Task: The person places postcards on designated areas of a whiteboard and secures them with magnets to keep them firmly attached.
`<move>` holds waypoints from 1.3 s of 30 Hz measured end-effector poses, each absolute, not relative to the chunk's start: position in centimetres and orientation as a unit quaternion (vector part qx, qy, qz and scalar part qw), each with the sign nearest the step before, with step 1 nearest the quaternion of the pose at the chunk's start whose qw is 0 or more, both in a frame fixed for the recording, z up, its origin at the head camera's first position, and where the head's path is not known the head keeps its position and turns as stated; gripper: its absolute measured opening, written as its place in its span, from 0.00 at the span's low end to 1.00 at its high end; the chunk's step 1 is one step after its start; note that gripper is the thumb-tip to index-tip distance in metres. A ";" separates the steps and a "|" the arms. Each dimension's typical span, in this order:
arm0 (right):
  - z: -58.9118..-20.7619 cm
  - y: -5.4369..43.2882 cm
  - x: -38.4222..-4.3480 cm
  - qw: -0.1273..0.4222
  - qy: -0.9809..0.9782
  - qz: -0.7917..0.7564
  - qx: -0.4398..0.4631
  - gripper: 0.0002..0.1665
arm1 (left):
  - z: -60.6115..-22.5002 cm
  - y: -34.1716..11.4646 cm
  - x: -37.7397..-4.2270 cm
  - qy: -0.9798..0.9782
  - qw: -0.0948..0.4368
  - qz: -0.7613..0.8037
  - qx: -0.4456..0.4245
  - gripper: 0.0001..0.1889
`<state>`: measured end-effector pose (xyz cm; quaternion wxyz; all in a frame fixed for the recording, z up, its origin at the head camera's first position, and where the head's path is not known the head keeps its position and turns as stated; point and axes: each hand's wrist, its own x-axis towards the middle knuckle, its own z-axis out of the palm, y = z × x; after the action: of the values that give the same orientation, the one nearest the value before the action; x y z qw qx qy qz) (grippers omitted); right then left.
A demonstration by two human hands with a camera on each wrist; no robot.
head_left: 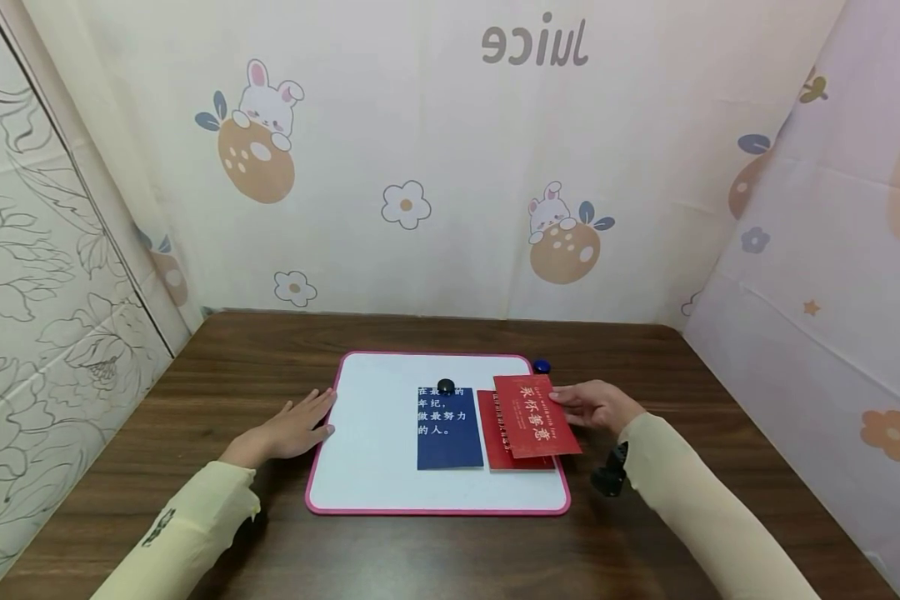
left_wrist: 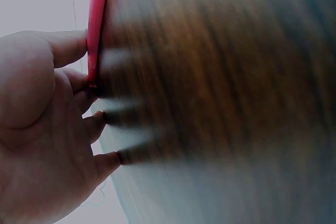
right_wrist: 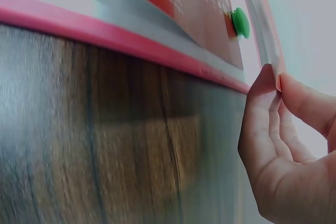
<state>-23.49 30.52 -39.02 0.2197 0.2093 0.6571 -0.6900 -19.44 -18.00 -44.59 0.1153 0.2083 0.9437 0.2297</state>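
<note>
A white board with a pink rim [head_left: 375, 492] lies on the table. My left hand [head_left: 292, 429] rests at its left edge, fingers extended against the rim [left_wrist: 96, 30]. Between the thumb and fingers of my right hand [head_left: 596, 406] is pinched the right edge of a red card with white writing [head_left: 536, 421], seen nearly edge-on as a thin card [right_wrist: 265, 19] in the right wrist view. It overlaps another red card [head_left: 501, 462] lying on the board. A green magnet [right_wrist: 240, 22] sits at that lower card's edge. Left of them lies a blue card [head_left: 450, 450] under a black magnet [head_left: 446, 387].
A dark blue round magnet [head_left: 542, 367] is by the board's top right corner. Brown wood-grain table [head_left: 420, 558] surrounds the board. Behind it hangs a patterned curtain [head_left: 450, 275], with another patterned panel [head_left: 45, 333] at left. A black band [head_left: 610, 475] is at the right wrist.
</note>
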 end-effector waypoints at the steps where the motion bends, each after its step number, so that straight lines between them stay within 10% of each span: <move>1: -39.0 30.4 -23.5 0.220 0.656 -0.692 0.208 0.30 | -44.4 -18.0 -19.3 0.943 0.116 0.230 0.210 0.37; 39: -39.0 27.2 -23.8 0.194 0.646 -0.706 0.217 0.29 | -42.8 -17.5 -18.4 0.942 0.123 0.235 0.208 0.35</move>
<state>-23.81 27.16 -39.02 0.1936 0.2170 0.6461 -0.7057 -18.36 -17.48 -42.78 0.1234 0.2079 0.9415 0.2348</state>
